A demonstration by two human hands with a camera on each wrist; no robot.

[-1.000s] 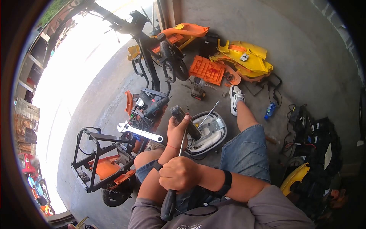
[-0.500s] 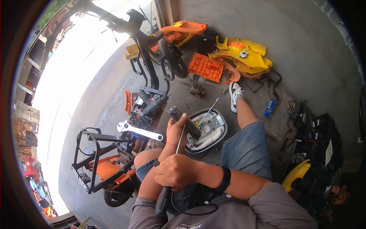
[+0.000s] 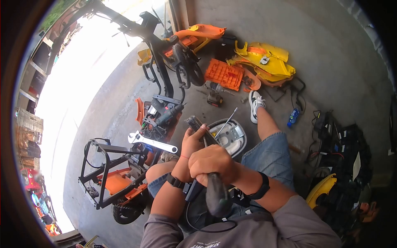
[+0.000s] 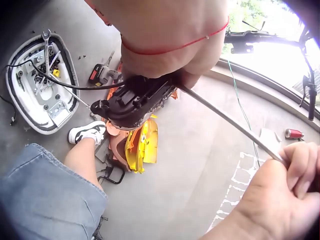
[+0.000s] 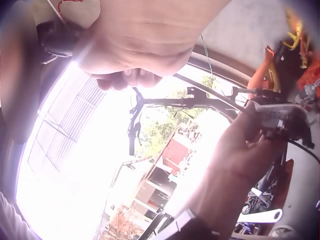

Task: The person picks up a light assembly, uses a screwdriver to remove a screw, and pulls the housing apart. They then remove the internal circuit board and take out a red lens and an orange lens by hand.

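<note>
Screwdriver shaft meets black part under left hand (hidden overhead).

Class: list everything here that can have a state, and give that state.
Left hand, grips black part.
Right hand, grips screwdriver.
Screwdriver, shaft reaching the black part.
Black part, held up, cable attached.
White shell, lying inside up.
Wrench, lying flat, untouched.
Yellow panels, detached, piled.
</note>
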